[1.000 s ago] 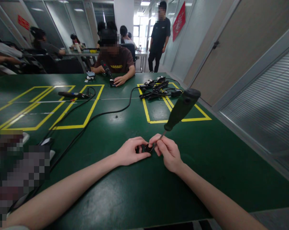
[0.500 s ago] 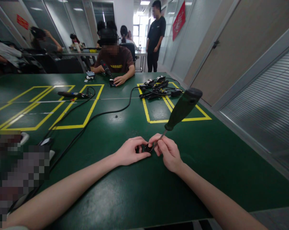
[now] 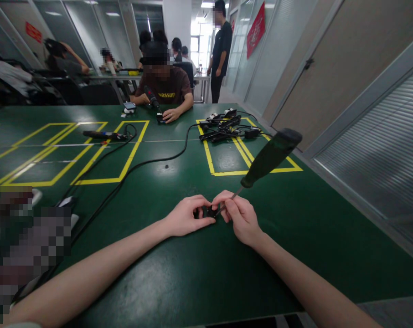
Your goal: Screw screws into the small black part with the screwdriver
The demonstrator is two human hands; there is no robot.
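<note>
My right hand (image 3: 239,214) pinches the thin metal shaft of a screwdriver (image 3: 271,157). Its thick dark green handle leans up and to the right, above the hand. The tip reaches down to a small black part (image 3: 211,212), whose kind I cannot make out. My left hand (image 3: 189,215) is closed around that part from the left, thumb in front and fingers behind. Both hands rest low over the green table (image 3: 152,282), fingertips almost meeting. Fingers hide much of the black part and the screwdriver's tip.
A black cable (image 3: 148,160) runs across the table to a pile of black cables and devices (image 3: 223,125). A dark tool (image 3: 104,135) lies within yellow tape at left. Opposite, a seated person (image 3: 165,84) works with a power screwdriver (image 3: 152,96). Blurred items lie at left.
The screwdriver's handle has tilted further right and slightly down. Both my hands keep nearly the same place. The standing person in the background has shifted a little left.
</note>
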